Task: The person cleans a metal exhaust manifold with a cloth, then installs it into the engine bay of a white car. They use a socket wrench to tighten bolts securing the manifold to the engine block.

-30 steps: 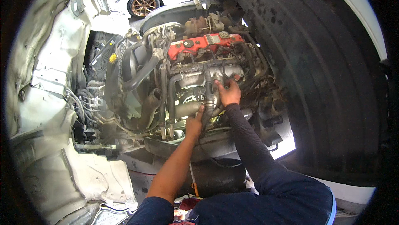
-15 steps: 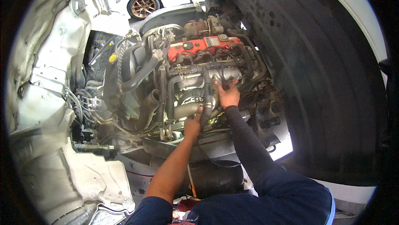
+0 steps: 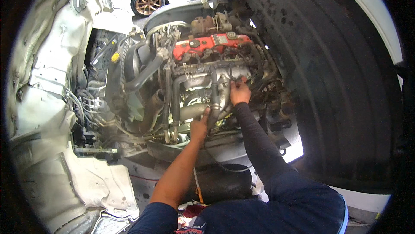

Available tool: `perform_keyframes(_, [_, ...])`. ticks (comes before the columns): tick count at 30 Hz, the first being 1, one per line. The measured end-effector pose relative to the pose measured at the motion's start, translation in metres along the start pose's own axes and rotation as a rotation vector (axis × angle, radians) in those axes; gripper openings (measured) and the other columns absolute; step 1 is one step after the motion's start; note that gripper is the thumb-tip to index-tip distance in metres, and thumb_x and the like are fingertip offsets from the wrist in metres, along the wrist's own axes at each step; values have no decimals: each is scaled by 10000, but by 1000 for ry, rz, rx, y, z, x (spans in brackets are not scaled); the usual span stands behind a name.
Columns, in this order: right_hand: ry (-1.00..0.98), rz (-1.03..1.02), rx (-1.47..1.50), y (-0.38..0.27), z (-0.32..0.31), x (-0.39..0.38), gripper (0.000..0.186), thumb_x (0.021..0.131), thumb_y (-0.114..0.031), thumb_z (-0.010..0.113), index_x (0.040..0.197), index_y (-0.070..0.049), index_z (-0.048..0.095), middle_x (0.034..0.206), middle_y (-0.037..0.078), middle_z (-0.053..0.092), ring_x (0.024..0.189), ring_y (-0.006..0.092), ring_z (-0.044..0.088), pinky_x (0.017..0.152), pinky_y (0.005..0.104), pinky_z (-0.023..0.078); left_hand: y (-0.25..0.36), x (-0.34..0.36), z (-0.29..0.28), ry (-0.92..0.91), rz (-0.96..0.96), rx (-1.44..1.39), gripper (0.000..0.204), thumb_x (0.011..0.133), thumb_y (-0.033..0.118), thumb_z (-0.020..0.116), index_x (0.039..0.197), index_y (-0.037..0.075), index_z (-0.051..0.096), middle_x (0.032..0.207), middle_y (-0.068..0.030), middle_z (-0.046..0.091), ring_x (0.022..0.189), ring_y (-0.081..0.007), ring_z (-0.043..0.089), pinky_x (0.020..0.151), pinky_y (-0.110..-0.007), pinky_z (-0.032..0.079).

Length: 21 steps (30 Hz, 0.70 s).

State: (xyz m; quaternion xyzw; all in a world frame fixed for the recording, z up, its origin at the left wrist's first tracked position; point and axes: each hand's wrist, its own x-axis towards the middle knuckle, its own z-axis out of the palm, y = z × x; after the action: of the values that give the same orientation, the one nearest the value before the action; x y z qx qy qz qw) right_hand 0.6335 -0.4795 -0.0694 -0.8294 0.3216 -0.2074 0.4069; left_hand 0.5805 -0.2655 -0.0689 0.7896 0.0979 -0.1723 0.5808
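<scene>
Both hands had shifted only slightly since a second ago, staying low on the front of the engine. Black hose ran upright down the middle of the grey metal housing; left hand was closed around its lower end, thumb up along it. Right hand sat just beside the hose, fingers pressed together on the housing. Red engine cover lay above; a wheel showed beyond; white body panel flanked the left.
</scene>
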Motion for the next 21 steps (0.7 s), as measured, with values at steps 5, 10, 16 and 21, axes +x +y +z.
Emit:
perform_keyframes(5, [-102, -14, -173, -12, -10, 0, 539, 1003, -536, 652, 1080, -25, 804, 1045, 248, 772, 1022, 424, 739, 931, 494, 557, -6, 9, 0, -31, -74, -6, 943, 934, 748, 665, 1332, -106, 670, 1324, -311, 690, 1262, -430, 641, 1105, -442, 452])
perform_keyframes(10, [-71, 42, -81, -19, -16, -5, 539, 1031, -533, 614, 1131, -42, 812, 1023, 207, 789, 1031, 424, 739, 931, 496, 560, -7, 9, 0, -10, -9, 35, 954, 927, 743, 677, 1355, -108, 654, 1304, -296, 704, 1246, -429, 654, 1101, -445, 454])
perform_keyframes(16, [-83, 127, -80, -1, -7, 6, 708, 1019, -683, 538, 1216, -50, 787, 1112, 228, 776, 1051, 411, 736, 930, 533, 563, -2, 8, -3, -46, -74, 6, 990, 911, 772, 670, 1373, -104, 643, 1361, -310, 670, 1296, -425, 627, 1113, -444, 444])
perform_keyframes(21, [-54, 15, -123, -3, -7, 2, 618, 1019, -617, 578, 1142, -58, 809, 1048, 238, 779, 994, 427, 742, 894, 541, 574, -5, 7, -2, -17, -17, 17, 1035, 894, 795, 671, 1340, -139, 645, 1324, -318, 684, 1258, -430, 647, 1088, -439, 465])
